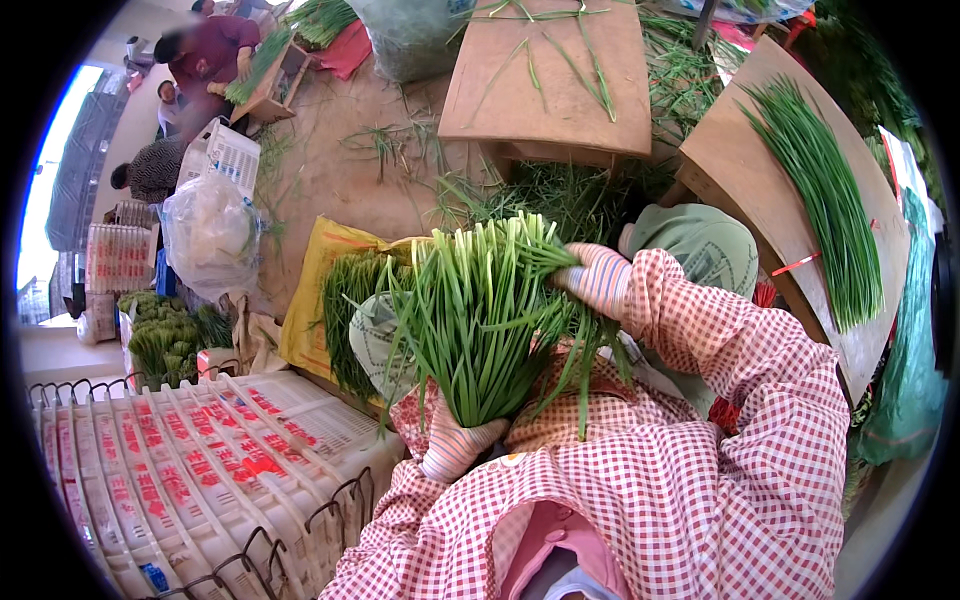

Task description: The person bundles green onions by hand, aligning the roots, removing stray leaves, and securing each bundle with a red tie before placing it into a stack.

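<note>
A thick bunch of garlic chives (475, 320) stands over my lap, its pale cut ends pointing away from me and its leaves toward me. My left hand (458, 440), in a striped glove, is closed round the leafy near end. At the far right side of the bunch my right hand (598, 278), gloved alike, has its fingers wrapped round some chives that lean off from the rest. Loose leaves hang down below that hand. More chives (352, 315) lie left of the bunch, beside a yellow sack (315, 285).
A low wooden table (500, 90) with a few stray stalks stands ahead. On the right table (720, 150) lies a long chive bundle (825, 200) near a red strip (797, 265). White printed cartons (200, 470) in wire racks stand left. Co-workers (205, 60) are far left.
</note>
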Action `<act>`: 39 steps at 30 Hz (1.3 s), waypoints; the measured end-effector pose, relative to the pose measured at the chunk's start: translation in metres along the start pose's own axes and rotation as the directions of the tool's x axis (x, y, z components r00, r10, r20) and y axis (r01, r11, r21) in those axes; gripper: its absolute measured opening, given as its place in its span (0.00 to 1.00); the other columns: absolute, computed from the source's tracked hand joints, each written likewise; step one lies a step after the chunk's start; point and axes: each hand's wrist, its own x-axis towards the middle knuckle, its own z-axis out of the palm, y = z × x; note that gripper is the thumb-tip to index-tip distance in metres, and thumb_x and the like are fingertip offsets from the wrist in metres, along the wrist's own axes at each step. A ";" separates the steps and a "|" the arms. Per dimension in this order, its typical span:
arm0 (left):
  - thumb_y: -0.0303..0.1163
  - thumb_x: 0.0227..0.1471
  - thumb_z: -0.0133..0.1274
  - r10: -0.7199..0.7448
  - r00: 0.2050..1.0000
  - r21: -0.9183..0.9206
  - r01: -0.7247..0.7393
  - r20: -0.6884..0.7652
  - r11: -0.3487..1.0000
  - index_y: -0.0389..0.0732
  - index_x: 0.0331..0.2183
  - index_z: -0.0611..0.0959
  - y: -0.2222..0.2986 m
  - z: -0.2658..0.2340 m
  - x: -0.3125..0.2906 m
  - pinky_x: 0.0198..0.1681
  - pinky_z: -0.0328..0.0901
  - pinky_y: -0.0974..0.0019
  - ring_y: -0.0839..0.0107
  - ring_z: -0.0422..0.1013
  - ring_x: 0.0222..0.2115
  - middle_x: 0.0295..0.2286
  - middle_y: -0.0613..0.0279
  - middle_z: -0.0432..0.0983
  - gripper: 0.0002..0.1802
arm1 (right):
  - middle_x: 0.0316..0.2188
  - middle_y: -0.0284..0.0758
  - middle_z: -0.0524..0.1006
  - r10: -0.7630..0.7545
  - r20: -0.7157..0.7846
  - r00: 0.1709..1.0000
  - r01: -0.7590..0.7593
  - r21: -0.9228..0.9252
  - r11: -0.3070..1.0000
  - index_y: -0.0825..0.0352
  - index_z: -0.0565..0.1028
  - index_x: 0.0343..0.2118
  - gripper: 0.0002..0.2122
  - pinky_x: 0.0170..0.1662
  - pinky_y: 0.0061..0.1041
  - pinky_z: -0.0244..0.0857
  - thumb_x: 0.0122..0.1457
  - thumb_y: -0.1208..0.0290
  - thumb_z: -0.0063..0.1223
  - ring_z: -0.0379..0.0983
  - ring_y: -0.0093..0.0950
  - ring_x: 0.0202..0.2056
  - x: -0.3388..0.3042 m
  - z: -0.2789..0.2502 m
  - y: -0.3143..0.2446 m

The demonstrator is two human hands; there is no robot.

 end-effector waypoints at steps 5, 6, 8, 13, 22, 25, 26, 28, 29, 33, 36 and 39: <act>0.32 0.39 0.59 -0.184 0.981 0.172 0.172 0.057 0.970 0.41 0.47 0.70 0.003 0.001 0.010 0.55 0.58 0.62 0.65 0.66 0.48 0.46 0.64 0.72 0.30 | 0.33 0.37 0.78 -0.105 -0.255 0.961 0.104 -0.018 0.994 0.68 0.74 0.43 0.17 0.41 0.27 0.64 0.55 0.64 0.49 0.72 0.27 0.36 0.047 -0.025 -0.003; 0.33 0.42 0.58 -0.170 0.980 0.252 0.141 0.099 0.958 0.41 0.48 0.70 -0.007 -0.002 0.012 0.55 0.59 0.62 0.64 0.66 0.49 0.47 0.65 0.72 0.29 | 0.31 0.28 0.75 -0.143 -0.295 0.945 0.092 -0.181 0.979 0.68 0.73 0.44 0.14 0.39 0.21 0.64 0.58 0.67 0.49 0.69 0.22 0.33 0.056 -0.031 -0.005; 0.35 0.46 0.54 -0.134 0.974 0.398 0.051 0.185 0.916 0.43 0.49 0.70 -0.030 -0.007 0.017 0.55 0.59 0.60 0.63 0.64 0.51 0.48 0.65 0.71 0.27 | 0.32 0.31 0.75 -0.084 -0.289 0.954 0.052 -0.117 0.992 0.68 0.72 0.45 0.16 0.42 0.22 0.63 0.55 0.65 0.52 0.69 0.24 0.35 0.060 -0.058 -0.030; 0.36 0.49 0.50 -0.134 0.969 0.047 0.126 0.207 0.991 0.44 0.50 0.70 -0.038 -0.005 0.020 0.55 0.58 0.60 0.63 0.63 0.51 0.48 0.66 0.71 0.25 | 0.34 0.38 0.74 0.089 -0.234 0.968 -0.078 0.056 0.995 0.71 0.68 0.46 0.24 0.48 0.26 0.63 0.49 0.60 0.58 0.70 0.29 0.41 0.052 -0.119 -0.093; 0.36 0.56 0.41 -0.299 0.843 -0.884 0.468 0.446 0.002 0.45 0.52 0.69 -0.039 -0.007 0.036 0.56 0.58 0.57 0.63 0.63 0.51 0.50 0.62 0.69 0.21 | 0.43 0.40 0.74 0.054 0.406 0.912 0.072 -0.289 0.955 0.67 0.62 0.54 0.32 0.46 0.27 0.65 0.43 0.69 0.62 0.71 0.28 0.42 0.042 -0.043 -0.048; 0.39 0.58 0.36 -0.373 0.758 -0.824 0.372 0.535 -0.427 0.45 0.53 0.69 -0.053 -0.010 0.039 0.56 0.60 0.60 0.62 0.65 0.51 0.52 0.58 0.66 0.22 | 0.32 0.45 0.76 -0.083 0.115 0.990 0.134 -0.565 0.814 0.69 0.71 0.44 0.17 0.43 0.30 0.64 0.53 0.67 0.51 0.73 0.36 0.37 0.045 -0.025 -0.024; 0.36 0.56 0.43 -0.351 0.771 -0.819 0.362 0.531 -0.445 0.41 0.52 0.69 -0.052 -0.009 0.039 0.55 0.61 0.55 0.60 0.65 0.50 0.50 0.55 0.68 0.22 | 0.32 0.45 0.76 -0.087 0.073 0.994 0.113 -0.585 0.803 0.67 0.71 0.45 0.16 0.43 0.30 0.65 0.54 0.67 0.50 0.73 0.36 0.37 0.049 -0.027 -0.021; 0.35 0.56 0.42 -0.385 0.745 -0.807 0.341 0.545 -0.482 0.41 0.51 0.69 -0.047 -0.004 0.041 0.55 0.61 0.54 0.59 0.65 0.50 0.50 0.55 0.68 0.21 | 0.32 0.42 0.76 -0.103 -0.158 0.982 0.004 -0.528 0.849 0.67 0.72 0.45 0.16 0.41 0.27 0.65 0.54 0.69 0.49 0.73 0.31 0.36 0.058 -0.048 -0.026; 0.35 0.56 0.42 -0.397 0.728 -0.797 0.342 0.560 -0.497 0.41 0.51 0.69 -0.044 -0.001 0.044 0.55 0.61 0.54 0.59 0.65 0.50 0.50 0.56 0.68 0.21 | 0.30 0.39 0.76 -0.098 -0.347 0.933 -0.067 -0.433 0.899 0.67 0.72 0.45 0.15 0.40 0.25 0.65 0.54 0.70 0.49 0.73 0.27 0.34 0.060 -0.066 -0.034; 0.33 0.58 0.37 -0.344 0.792 -0.855 0.405 0.505 -0.322 0.42 0.52 0.70 -0.049 0.000 0.041 0.58 0.57 0.53 0.60 0.64 0.51 0.50 0.57 0.68 0.21 | 0.30 0.33 0.76 -0.262 -0.132 0.956 0.242 -0.153 0.958 0.69 0.73 0.42 0.12 0.36 0.22 0.66 0.54 0.73 0.52 0.70 0.21 0.32 0.029 -0.052 -0.093; 0.33 0.58 0.36 -0.376 0.762 -0.846 0.432 0.528 -0.313 0.41 0.51 0.70 -0.057 0.004 0.048 0.58 0.56 0.56 0.61 0.63 0.52 0.50 0.57 0.68 0.21 | 0.30 0.38 0.78 -0.154 0.242 0.958 0.248 -0.433 0.866 0.69 0.74 0.43 0.17 0.42 0.25 0.66 0.49 0.69 0.58 0.72 0.24 0.35 0.004 -0.014 -0.107; 0.39 0.59 0.38 -0.271 0.794 -0.839 0.511 0.545 -0.188 0.43 0.53 0.69 -0.053 0.009 0.043 0.58 0.56 0.57 0.62 0.62 0.52 0.50 0.57 0.68 0.22 | 0.35 0.47 0.74 -0.039 0.234 0.971 0.217 -0.811 0.544 0.69 0.73 0.44 0.25 0.46 0.32 0.64 0.44 0.60 0.63 0.72 0.42 0.40 0.010 0.001 -0.113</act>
